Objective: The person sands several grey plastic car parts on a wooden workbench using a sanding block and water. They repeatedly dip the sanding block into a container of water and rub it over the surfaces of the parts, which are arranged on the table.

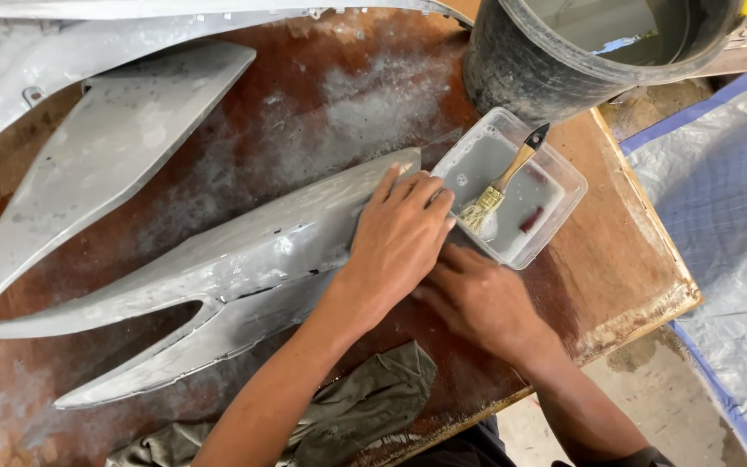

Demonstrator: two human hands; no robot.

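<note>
Second grey panel (105,147) lies far left on brown board (624,277). Clear tub (555,216) of grey liquid right of centre, brush (503,186) resting in it. Black bucket (520,78) far right. Olive rag (365,406) near edge. Blue tarp (728,199) right.

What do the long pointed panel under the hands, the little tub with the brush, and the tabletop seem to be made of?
Pointed panel: probably moulded plastic, judging by its thin curved edges, under a dull grey, patchy coat. Tub: clear plastic, its walls see-through, holding grey liquid. Brush: pale wooden handle, light bristles. Tabletop: reddish plywood, worn and chipped at the edge.
</note>
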